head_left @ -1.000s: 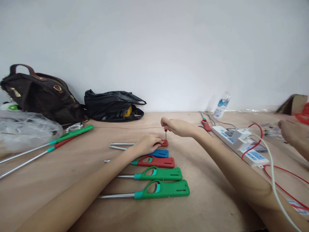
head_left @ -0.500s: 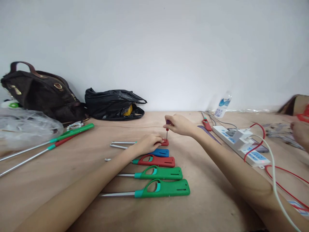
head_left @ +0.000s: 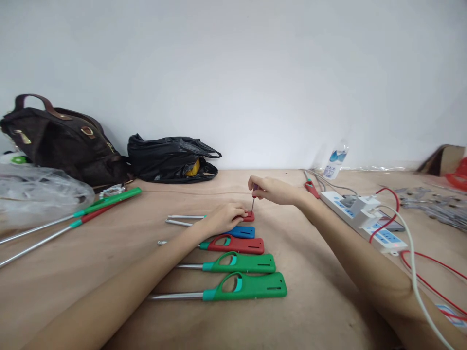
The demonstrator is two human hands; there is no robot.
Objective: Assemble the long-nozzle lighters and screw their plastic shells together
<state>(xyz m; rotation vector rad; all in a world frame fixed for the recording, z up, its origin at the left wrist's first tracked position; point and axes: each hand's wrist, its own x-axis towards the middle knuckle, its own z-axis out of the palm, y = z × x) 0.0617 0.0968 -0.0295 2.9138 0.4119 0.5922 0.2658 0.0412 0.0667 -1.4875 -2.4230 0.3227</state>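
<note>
Several long-necked gas lighters lie in a row, silver tubes pointing left. My left hand (head_left: 228,217) presses on the farthest one, a red lighter (head_left: 250,216), its fingers closed over the handle, which they mostly hide. In my right hand (head_left: 272,189) is a small screwdriver (head_left: 253,203), pinched by its dark red handle. It stands nearly upright, with its tip at the butt end of that red lighter. Nearer to me come a blue lighter (head_left: 245,232), partly under my left hand, another red lighter (head_left: 248,245), a green lighter (head_left: 251,263) and the nearest green lighter (head_left: 259,286).
A white power strip (head_left: 383,238) with plugs and cables lies at right, behind it a water bottle (head_left: 335,160) and a red-handled lighter (head_left: 311,188). At left are more lighters (head_left: 109,197), clear plastic (head_left: 44,194), a dark bag (head_left: 65,146) and a black plastic bag (head_left: 164,158).
The screwdriver leans slightly more, its handle a little to the right. Another person's hand at the right edge has gone out of view. My left hand stays on the red lighter.
</note>
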